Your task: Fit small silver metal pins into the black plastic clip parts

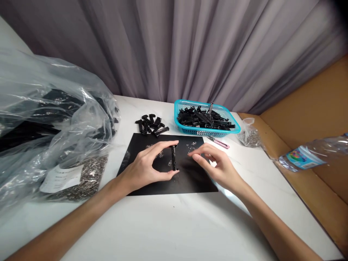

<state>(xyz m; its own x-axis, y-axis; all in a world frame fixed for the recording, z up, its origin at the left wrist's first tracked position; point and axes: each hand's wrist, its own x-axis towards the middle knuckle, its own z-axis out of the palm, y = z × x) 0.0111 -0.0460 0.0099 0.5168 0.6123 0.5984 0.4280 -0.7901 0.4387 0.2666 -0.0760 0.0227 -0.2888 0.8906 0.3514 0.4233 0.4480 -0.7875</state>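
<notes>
My left hand (145, 165) grips a slim black plastic part (174, 158) by its two ends, fingers at the top and thumb at the bottom. The part stands lengthwise over a black mat (190, 181). To its right is my right hand (213, 161), thumb and index finger drawn close together above the mat. Whatever lies between those fingertips is too small to make out. Tiny silvery metal pieces (170, 163) are scattered on the mat, some beside the left hand and others near the right fingertips.
Behind the mat lie a pile of black parts (152, 125) and a blue basket (179, 127) full of similar ones. A pink cutter (221, 143) and a bag of metal pieces (249, 136) sit right. Plastic bags (78, 174) crowd the left; a bottle (307, 157) lies by cardboard (312, 98).
</notes>
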